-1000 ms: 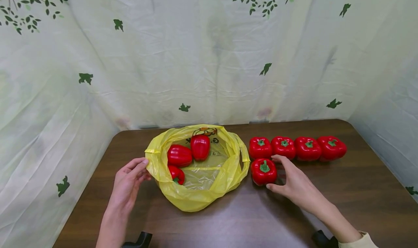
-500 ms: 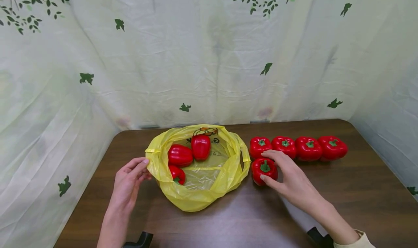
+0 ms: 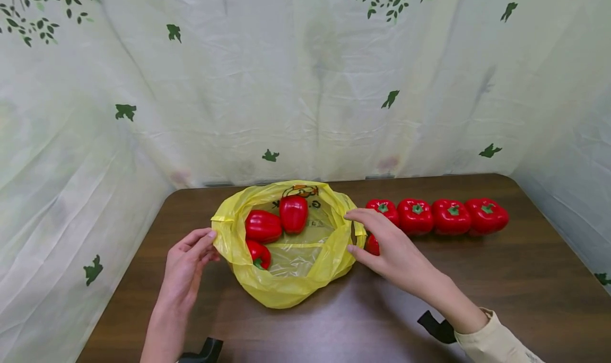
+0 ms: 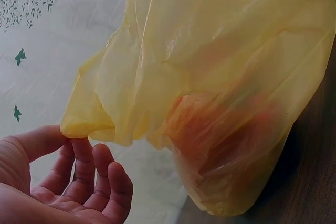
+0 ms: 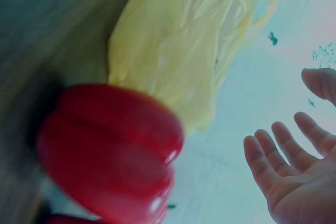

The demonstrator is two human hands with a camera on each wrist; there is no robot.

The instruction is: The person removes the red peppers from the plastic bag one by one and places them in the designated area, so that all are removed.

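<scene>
My left hand [image 3: 185, 267] pinches the left rim of a yellow plastic bag [image 3: 281, 295]; the left wrist view shows thumb and forefinger on the film. Through the bag's mouth I see three red bell peppers: one on its side [image 3: 263, 226], one behind it [image 3: 293, 214], one nearer me [image 3: 259, 255]. Over the bag's right rim hovers my right hand [image 3: 393, 249], fingers spread, holding nothing. Partly hidden behind it, a single bell pepper [image 3: 373, 244] stands on the table; the right wrist view shows this pepper [image 5: 107, 150] large, beside the bag.
Several more red bell peppers [image 3: 451, 217] stand in a row at the back right of the brown wooden table [image 3: 525, 278]. A pale leaf-patterned cloth [image 3: 305, 87] hangs behind and at the sides. Dark straps [image 3: 436, 328] show near the wrists.
My right hand moved left, from around the front single pepper to above the bag's right rim, leaving that pepper standing. The left hand kept its pinch and stayed in place.
</scene>
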